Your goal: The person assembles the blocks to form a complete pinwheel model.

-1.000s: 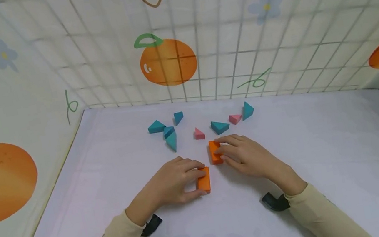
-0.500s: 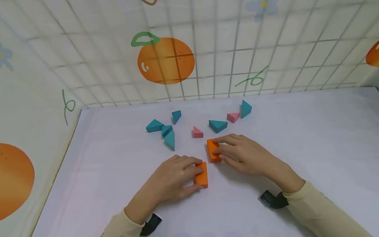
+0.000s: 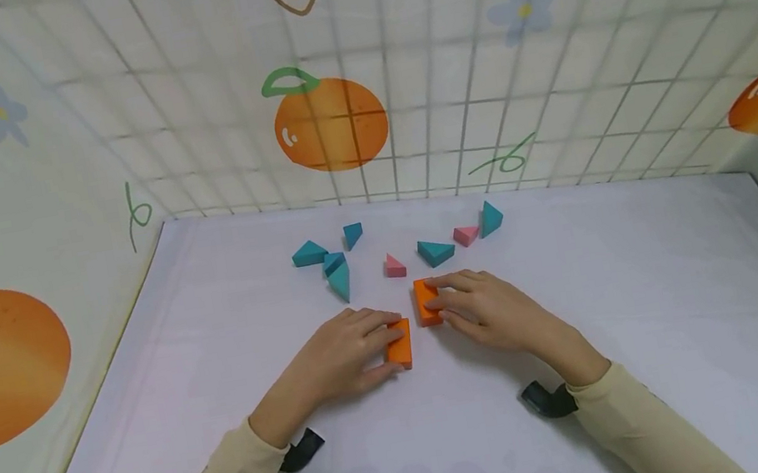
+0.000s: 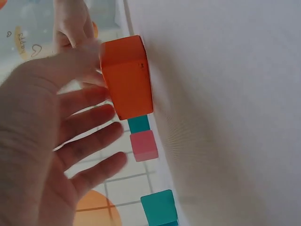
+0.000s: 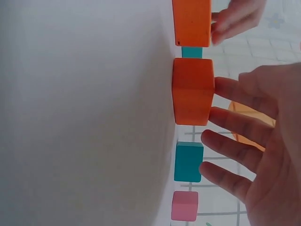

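My left hand (image 3: pixel 343 357) holds an orange rectangular block (image 3: pixel 401 345) lying on the table, thumb near its close end and fingertips at its far end and top. In the left wrist view, thumb and index finger meet this orange block (image 4: pixel 129 80), while the other fingers spread beside it. My right hand (image 3: pixel 487 310) touches a second orange block (image 3: pixel 426 302), slightly farther off and to the right. In the right wrist view its index and middle fingertips reach the second block (image 5: pixel 193 92), fingers nearly straight, thumb tip apart from it. A narrow gap separates the blocks.
Beyond the hands lie a pink triangular block (image 3: pixel 395 266), a teal one (image 3: pixel 436 252) and another pink one (image 3: pixel 466 235) beside a teal block (image 3: pixel 490 218). Several teal blocks (image 3: pixel 338 280) cluster at left. A printed curtain (image 3: pixel 434 74) hangs behind the white table (image 3: pixel 631 285).
My left hand has slid its orange block away from me, nearer to the second block's level. The right hand and its block stay put; the head view has shifted slightly.
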A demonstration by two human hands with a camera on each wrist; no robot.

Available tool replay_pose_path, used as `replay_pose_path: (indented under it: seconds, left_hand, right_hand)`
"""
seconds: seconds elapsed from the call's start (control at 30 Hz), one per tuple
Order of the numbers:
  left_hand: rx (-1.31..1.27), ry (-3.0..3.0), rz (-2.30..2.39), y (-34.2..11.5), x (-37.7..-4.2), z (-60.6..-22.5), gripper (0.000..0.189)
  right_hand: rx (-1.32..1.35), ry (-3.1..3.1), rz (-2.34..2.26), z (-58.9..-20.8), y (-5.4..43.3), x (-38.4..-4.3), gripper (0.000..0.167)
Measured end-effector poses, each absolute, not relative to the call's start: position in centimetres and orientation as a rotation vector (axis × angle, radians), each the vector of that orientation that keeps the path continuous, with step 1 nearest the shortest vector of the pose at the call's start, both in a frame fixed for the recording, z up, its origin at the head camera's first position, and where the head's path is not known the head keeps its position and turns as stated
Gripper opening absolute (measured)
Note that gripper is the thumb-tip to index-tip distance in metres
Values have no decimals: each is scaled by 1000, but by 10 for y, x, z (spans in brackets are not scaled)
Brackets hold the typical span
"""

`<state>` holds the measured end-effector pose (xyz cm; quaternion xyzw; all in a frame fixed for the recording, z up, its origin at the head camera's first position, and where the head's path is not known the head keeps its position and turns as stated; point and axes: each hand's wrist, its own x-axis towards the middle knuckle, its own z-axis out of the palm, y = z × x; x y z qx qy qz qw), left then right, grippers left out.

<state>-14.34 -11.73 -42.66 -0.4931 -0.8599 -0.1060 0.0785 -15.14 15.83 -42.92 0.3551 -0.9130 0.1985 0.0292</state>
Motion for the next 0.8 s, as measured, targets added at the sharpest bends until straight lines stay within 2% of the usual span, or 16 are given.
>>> replay_pose_path:
  seconds: [0.23, 0.8]
  left_hand:
    - [-1481, -2503, -375, -117, -142, -425, 36]
    - [-1536, -2515, -370, -112, -138, -426, 37]
  right_hand:
    - [1094, -2812, 608, -430, 158, -152, 28]
    - [1134, -2808, 603, -431, 155, -150, 35]
